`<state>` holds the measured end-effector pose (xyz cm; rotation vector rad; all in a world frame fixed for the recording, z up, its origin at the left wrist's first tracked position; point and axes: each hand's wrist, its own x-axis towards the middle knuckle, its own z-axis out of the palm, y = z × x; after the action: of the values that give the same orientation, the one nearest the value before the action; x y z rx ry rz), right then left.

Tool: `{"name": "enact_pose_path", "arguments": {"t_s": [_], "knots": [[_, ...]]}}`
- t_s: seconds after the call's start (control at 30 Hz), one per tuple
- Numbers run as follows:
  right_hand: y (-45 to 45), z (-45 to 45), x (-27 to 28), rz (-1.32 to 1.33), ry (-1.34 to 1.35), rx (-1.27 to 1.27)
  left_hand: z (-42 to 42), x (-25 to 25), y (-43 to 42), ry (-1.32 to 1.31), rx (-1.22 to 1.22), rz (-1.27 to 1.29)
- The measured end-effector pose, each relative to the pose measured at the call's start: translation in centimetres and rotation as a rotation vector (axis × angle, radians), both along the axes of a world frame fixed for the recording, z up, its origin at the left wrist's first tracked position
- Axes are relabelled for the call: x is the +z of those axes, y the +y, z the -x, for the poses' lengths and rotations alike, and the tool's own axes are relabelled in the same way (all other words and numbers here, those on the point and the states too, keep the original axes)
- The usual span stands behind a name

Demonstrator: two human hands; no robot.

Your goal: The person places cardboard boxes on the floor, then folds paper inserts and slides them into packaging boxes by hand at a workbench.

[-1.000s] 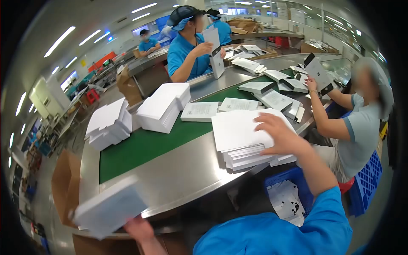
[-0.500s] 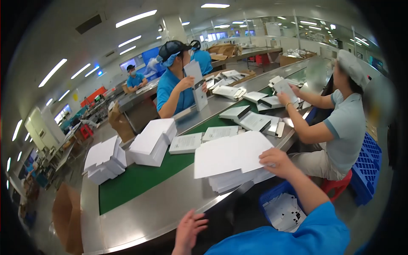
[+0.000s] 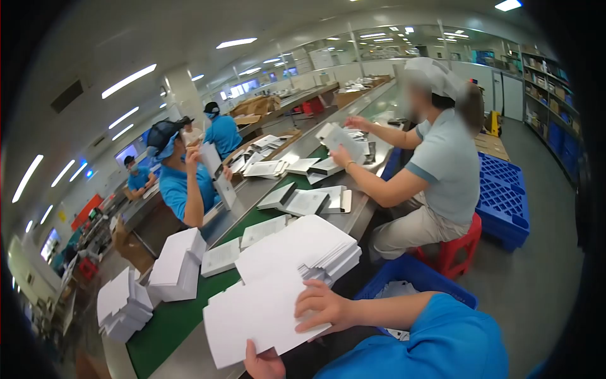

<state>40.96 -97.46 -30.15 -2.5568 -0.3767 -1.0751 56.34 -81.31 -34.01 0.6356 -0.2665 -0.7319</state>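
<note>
A white cardboard blank [image 3: 252, 319], flat with cut edges, lies tilted in front of me. My left hand [image 3: 264, 364] grips its near edge, thumb on top and fingers hidden beneath. At the right edge my right hand [image 3: 323, 307] holds the same blank, fingers spread over its upper face; the thumb is hard to make out. Just beyond, a stack of similar blanks [image 3: 303, 246] rests on the bench, partly covered by the held one. Printed white boxes [image 3: 221, 258] lie behind the stack on the green belt [image 3: 170, 331].
Two more stacks of white blanks [image 3: 175, 262] stand at the left. Across the belt a person in blue [image 3: 180, 183] holds a box. At the right a person in a white cap [image 3: 442, 170] sits on a red stool [image 3: 464, 249], handling a box. A blue crate [image 3: 451, 284] stands beside my right arm.
My right hand has drawn a blank off the stack toward me. My left hand, empty before, has taken hold of its near edge. The view has swung to the right.
</note>
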Motion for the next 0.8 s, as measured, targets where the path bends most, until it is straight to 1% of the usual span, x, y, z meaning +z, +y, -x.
{"name": "enact_pose_path", "arguments": {"t_s": [0.07, 0.1, 0.13, 0.17, 0.2, 0.23, 0.27, 0.3, 0.33, 0.37, 0.4, 0.43, 0.47, 0.5, 0.53, 0.57, 0.6, 0.63, 0.67, 0.7, 0.73, 0.77, 0.8], "knots": [[1.2, -0.4, 0.4, -0.2, -0.076, 0.03, 0.1, -0.1, 1.4, -0.004, 0.023, -0.004], [1.5, -0.8, 0.3, -0.204, -0.078, 0.027, 0.1, -0.2, 1.9, -0.036, 0.076, 0.043], [2.0, -1.3, 0.0, -0.405, -0.12, 0.071, 0.1, -0.3, 2.3, -0.068, 0.129, 0.091], [2.6, -1.7, -0.4, -0.604, -0.162, 0.117, 0.3, -0.3, 2.8, -0.068, 0.128, 0.09], [2.9, -2.2, -1.2, -0.761, -0.151, 0.195, 0.6, -0.4, 3.2, -0.139, 0.204, 0.103], [2.9, -2.2, -1.8, -0.763, -0.147, 0.195, 0.8, -0.7, 3.6, -0.209, 0.281, 0.115], [3.0, -2.1, -2.3, -1.066, 0.107, 0.293, 0.9, -1.0, 3.8, -0.223, 0.355, 0.12], [3.1, -2.0, -2.4, -1.36, 0.375, 0.389, 0.9, -1.2, 4.1, -0.219, 0.358, 0.116], [3.5, -2.0, -2.5, -1.362, 0.381, 0.388, 1.0, -1.4, 4.2, -0.293, 0.438, 0.069], [4.0, -2.1, -2.4, -1.344, 0.317, 0.391, 1.0, -1.5, 4.4, -0.368, 0.517, 0.021], [4.4, -2.2, -2.4, -1.327, 0.256, 0.395, 0.6, -2.3, 4.7, -0.363, 0.521, 0.017], [4.6, -2.3, -2.7, -1.329, 0.264, 0.397, -0.1, -3.6, 5.3, -0.449, 0.514, -0.101], [4.6, -2.4, -2.9, -1.18, 0.284, 0.322, -0.6, -4.9, 5.8, -0.534, 0.507, -0.218], [4.7, -2.6, -3.1, -1.03, 0.302, 0.251, -0.6, -5.5, 6.4, -0.528, 0.518, -0.222], [4.9, -2.7, -3.1, -0.927, 0.254, 0.237, -0.6, -6.1, 6.8, -0.852, 0.457, -0.36], [4.9, -2.8, -3.2, -0.927, 0.262, 0.245, -0.7, -6.7, 7.2, -1.173, 0.379, -0.5], [5.0, -2.9, -3.2, -0.885, 0.252, 0.216, 1.7, -3.0, 7.0, -1.159, 0.367, -0.453], [4.9, -3.0, -3.2, -0.843, 0.242, 0.186, -0.2, -2.5, 8.4, -1.623, 0.287, -0.595], [4.7, -3.0, -3.5, -0.843, 0.248, 0.191, -0.8, -3.3, 8.3, -1.087, 0.252, -0.496], [4.4, -3.0, -3.8, -0.898, 0.262, 0.252, -1.1, -3.8, 7.9, -0.555, 0.212, -0.379], [4.2, -3.1, -4.0, -0.953, 0.277, 0.313, -1.2, -4.1, 7.8, -0.55, 0.218, -0.382], [4.3, -3.2, -4.0, -0.955, 0.284, 0.318, -1.2, -4.4, 7.8, -0.511, 0.169, -0.339], [4.6, -3.2, -3.8, -0.922, 0.302, 0.375, -1.1, -4.4, 7.7, -0.471, 0.12, -0.298]]}}
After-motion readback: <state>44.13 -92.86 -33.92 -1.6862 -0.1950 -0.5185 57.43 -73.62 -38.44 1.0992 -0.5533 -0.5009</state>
